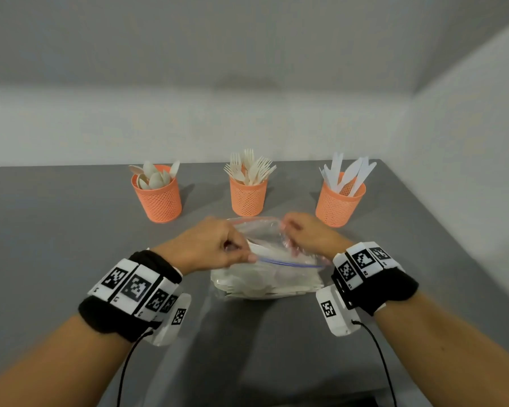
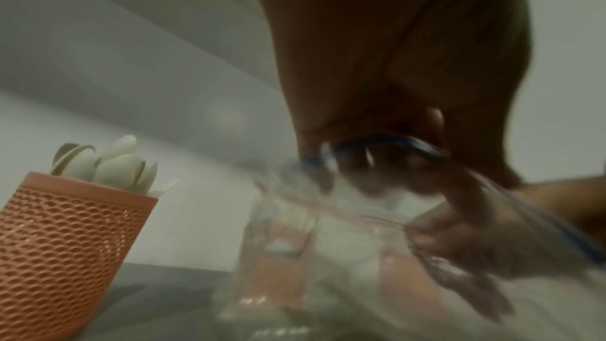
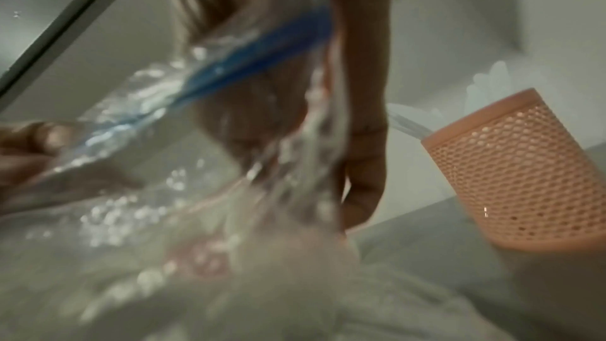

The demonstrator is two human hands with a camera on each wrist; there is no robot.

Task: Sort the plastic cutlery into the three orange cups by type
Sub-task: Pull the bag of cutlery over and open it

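Three orange mesh cups stand in a row on the grey table: the left cup (image 1: pixel 157 198) holds spoons, the middle cup (image 1: pixel 248 196) forks, the right cup (image 1: pixel 339 202) knives. A clear zip bag (image 1: pixel 266 277) with a blue strip, full of white cutlery, lies in front of them. My left hand (image 1: pixel 218 245) pinches the near edge of the bag's mouth. My right hand (image 1: pixel 300 236) has its fingers curled over the far edge and inside the mouth, seen through plastic in the left wrist view. The spoon cup (image 2: pixel 62 250) and the knife cup (image 3: pixel 518 173) also show in the wrist views.
A white wall runs behind the cups and along the right side of the table (image 1: pixel 71 230). Bare grey surface lies to the left of the bag and in front of it.
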